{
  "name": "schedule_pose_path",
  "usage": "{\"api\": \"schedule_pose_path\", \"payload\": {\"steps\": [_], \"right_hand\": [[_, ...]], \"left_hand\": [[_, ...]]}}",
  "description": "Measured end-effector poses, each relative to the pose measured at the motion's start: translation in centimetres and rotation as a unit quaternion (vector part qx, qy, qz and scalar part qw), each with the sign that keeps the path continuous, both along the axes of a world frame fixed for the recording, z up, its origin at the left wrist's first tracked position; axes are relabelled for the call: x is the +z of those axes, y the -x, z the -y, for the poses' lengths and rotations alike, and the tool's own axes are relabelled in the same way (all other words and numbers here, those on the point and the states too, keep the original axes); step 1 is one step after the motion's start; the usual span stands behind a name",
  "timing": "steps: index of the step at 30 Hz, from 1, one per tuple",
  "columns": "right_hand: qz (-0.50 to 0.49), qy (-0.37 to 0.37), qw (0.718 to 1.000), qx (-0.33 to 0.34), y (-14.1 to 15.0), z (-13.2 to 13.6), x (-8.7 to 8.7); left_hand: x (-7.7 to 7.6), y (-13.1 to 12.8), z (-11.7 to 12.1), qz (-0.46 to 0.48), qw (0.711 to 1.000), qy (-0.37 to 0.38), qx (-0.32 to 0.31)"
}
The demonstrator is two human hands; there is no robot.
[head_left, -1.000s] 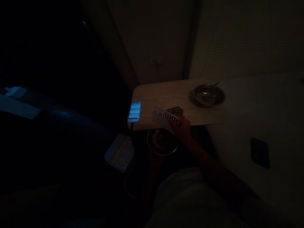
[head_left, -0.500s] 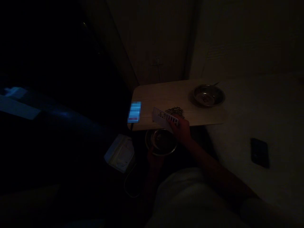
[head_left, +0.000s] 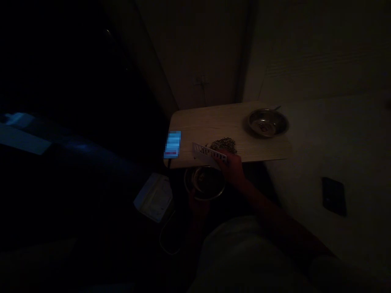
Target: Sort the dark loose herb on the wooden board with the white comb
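In the dim light my right hand [head_left: 232, 166] is closed around a pale flat piece with a row of slots along it [head_left: 204, 154]; its exact kind is hard to make out. It stands on edge near the front edge of a small wooden table [head_left: 207, 122]. Just behind it lies a heap of small speckled grains or seeds [head_left: 224, 144]. My left hand [head_left: 199, 204] grips the near-left rim of a metal bowl [head_left: 214, 197], below the table's front edge. A little material shows inside this bowl, too dark to name.
A second metal bowl [head_left: 268, 123] with a handle sticking up behind it stands at the table's right end. A lit screen [head_left: 172, 144] is at the left end. A dark phone [head_left: 334, 196] lies on the pale surface to the right. A pale package [head_left: 155, 197] sits lower left.
The slotted piece has shifted slightly left and down toward the tabletop with my right hand. The bowl in my left hand has moved a little left.
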State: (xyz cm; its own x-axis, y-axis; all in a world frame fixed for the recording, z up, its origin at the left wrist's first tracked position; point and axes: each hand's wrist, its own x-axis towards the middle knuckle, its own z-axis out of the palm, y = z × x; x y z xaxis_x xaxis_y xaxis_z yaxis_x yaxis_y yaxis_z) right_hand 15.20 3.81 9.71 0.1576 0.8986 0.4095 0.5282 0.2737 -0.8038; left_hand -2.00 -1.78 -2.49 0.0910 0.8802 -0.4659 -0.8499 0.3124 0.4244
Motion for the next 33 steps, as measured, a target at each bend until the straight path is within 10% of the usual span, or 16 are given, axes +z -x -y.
{"api": "schedule_pose_path", "payload": {"steps": [17,25,33], "right_hand": [[-0.045,0.035,0.984,0.167,-0.4,0.6,1.2],[-0.087,-0.012,0.993,-0.077,-2.4,0.3,1.5],[-0.073,-0.013,0.994,-0.079,-2.4,0.3,1.1]], "left_hand": [[1.6,-0.3,0.0,-0.058,0.995,0.007,0.075],[1.3,0.0,0.1,-0.03,0.997,0.011,0.066],[0.6,0.0,0.1,-0.021,0.997,0.055,0.046]]}}
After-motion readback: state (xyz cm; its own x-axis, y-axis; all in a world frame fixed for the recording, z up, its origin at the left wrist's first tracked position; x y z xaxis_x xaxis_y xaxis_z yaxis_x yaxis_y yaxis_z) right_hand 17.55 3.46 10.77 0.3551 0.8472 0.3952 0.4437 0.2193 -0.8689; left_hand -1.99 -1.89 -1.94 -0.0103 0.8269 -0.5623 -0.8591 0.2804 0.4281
